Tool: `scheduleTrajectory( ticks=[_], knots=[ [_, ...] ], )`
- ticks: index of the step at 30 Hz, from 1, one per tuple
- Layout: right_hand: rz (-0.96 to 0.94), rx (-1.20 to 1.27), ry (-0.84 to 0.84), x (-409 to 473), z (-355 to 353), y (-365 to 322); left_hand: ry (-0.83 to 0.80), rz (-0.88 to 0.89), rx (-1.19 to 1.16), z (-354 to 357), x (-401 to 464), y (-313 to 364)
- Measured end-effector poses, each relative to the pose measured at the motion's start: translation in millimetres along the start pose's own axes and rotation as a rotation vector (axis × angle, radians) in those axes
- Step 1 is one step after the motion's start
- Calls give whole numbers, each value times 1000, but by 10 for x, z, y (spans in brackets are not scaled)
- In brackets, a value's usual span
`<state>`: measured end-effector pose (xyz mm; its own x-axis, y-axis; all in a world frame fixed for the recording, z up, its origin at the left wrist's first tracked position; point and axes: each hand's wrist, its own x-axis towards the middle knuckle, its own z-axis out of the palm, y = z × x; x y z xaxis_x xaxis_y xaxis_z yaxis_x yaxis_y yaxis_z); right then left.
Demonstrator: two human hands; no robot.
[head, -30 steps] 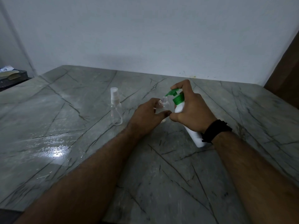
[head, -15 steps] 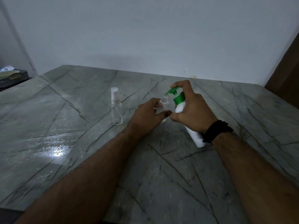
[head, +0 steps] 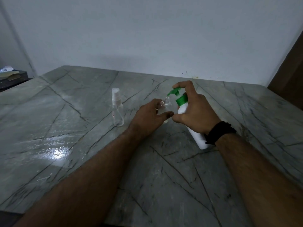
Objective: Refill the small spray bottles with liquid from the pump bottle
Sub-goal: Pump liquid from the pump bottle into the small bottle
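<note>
Pump bottle, white w/ green pump, is tilted near the desk centre, spout over the uncapped small spray bottle. Step: pumping liquid in. Right hand wraps the body, index finger on the pump head; left hand curls round the small bottle. Next: press again, keep spout over the neck. 2nd spray bottle, capped, stands toward the left edge.

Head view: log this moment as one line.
left hand holds open small bottle | right hand grips pump bottle, nozzle over its mouth | capped spray bottle stands aside
</note>
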<state>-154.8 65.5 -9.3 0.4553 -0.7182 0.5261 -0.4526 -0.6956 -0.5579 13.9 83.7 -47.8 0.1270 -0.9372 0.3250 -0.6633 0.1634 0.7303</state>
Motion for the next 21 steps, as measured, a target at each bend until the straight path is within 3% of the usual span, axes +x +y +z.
scheduleTrajectory(
  ticks=[21],
  knots=[
    [6, -22, 6, 10, 12, -13, -4, 4, 12, 7, 6, -10]
  ],
)
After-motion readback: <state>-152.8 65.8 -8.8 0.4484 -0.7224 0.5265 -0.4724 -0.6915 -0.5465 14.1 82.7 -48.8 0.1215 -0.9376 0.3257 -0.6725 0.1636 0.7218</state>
